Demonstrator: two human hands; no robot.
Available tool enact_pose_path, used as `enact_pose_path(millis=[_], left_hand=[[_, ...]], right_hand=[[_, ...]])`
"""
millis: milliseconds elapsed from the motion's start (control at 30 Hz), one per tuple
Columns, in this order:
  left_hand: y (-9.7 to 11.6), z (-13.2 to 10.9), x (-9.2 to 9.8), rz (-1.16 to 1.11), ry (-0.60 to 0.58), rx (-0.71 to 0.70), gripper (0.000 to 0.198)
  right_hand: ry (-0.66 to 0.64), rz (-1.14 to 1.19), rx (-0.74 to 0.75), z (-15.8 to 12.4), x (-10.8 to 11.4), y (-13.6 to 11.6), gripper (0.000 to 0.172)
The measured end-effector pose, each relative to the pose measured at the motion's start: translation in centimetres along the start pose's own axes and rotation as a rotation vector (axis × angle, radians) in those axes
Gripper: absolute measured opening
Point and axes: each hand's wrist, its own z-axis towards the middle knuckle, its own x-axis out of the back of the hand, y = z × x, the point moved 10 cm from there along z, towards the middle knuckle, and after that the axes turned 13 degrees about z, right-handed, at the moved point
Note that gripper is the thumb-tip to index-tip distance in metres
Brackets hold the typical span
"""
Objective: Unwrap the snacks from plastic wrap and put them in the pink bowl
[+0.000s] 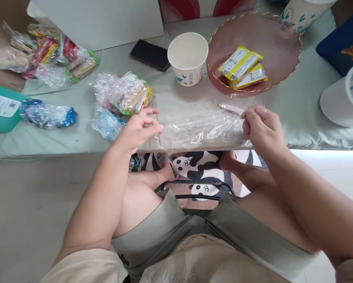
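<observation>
A clear plastic bag lies flat at the near edge of the low grey table, stretched between my two hands. My left hand pinches its left end, fingers curled. At the bag's right end, my right hand is closed on the plastic near a pale strip. Just behind the bag stand a white paper cup and a pink ribbed plate holding yellow-wrapped snack packets.
Clear bags of snacks lie left of my left hand, with more wrapped packets at the far left. A black phone, a teal box and white cups also sit on the table. My knees and a panda mat are below.
</observation>
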Motion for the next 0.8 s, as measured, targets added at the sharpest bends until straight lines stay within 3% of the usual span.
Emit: enact_pose_path(millis=[100, 167, 267, 367, 433, 633, 800], left_hand=[[-0.5, 0.1, 0.6, -0.267, 0.106, 0.078, 0.018], [-0.7, -0.1, 0.0, -0.389, 0.067, 0.142, 0.02], [0.2, -0.6, -2.2, -0.347, -0.204, 0.134, 0.023], [1.6, -2.3, -4.9, -0.151, -0.581, 0.006, 0.019], [1.9, -3.4, -6.1, -0.046, -0.752, -0.05, 0.014], [1.2, -4.1, -8.0, 0.095, -0.877, 0.006, 0.02], [-1.6, -6.1, -9.8, 0.356, -1.086, 0.18, 0.032]], right_hand=[[-0.007, -0.016, 0.004, -0.1, 0.2, 0.1, 0.029], [-0.013, -0.011, -0.011, -0.2, 0.2, 0.0, 0.033], [-0.05, -0.102, -0.078, -0.4, -0.1, -0.2, 0.038], [-0.126, -0.251, -0.12, -0.5, -0.6, -0.6, 0.036], [-0.17, -0.346, -0.103, -0.5, -0.9, -0.7, 0.034], [-0.218, -0.61, -0.037, -0.3, -1.5, -0.2, 0.014], [-0.234, -0.798, -0.108, -0.4, -1.5, 0.1, 0.018]])
